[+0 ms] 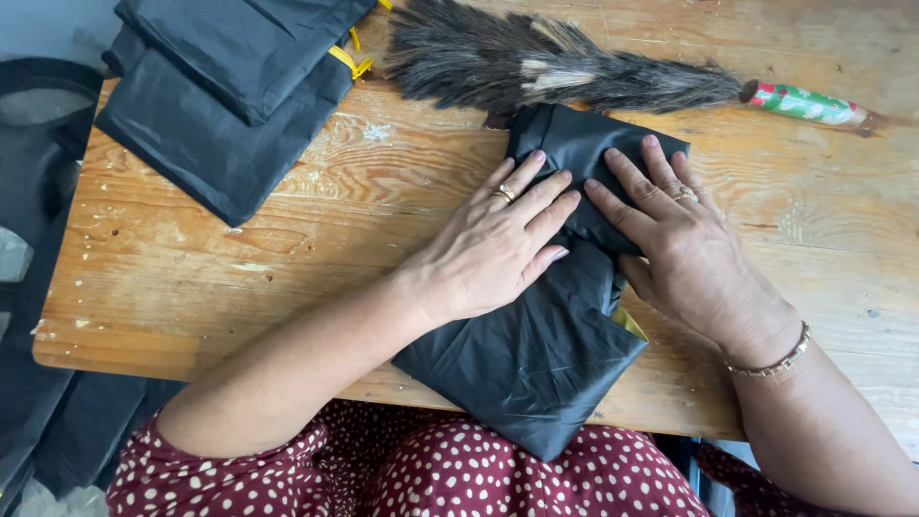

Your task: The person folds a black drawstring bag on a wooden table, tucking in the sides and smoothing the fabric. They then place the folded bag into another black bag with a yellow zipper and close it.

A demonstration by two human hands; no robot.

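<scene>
A folded black plastic bag (536, 369) with a yellow edge lies on the wooden table (287, 239), its near end hanging over the front edge. My left hand (498, 244) lies flat on its middle, fingers spread. My right hand (675, 239) presses flat on the bag's far end, fingers apart. Both hands wear rings, and the right wrist has a bracelet. Neither hand grips the bag.
A stack of folded black bags (215, 86) with yellow ties sits at the far left of the table. A feather duster (555, 67) with a green and red handle (809, 103) lies along the far edge. More black material (38, 402) lies at the left.
</scene>
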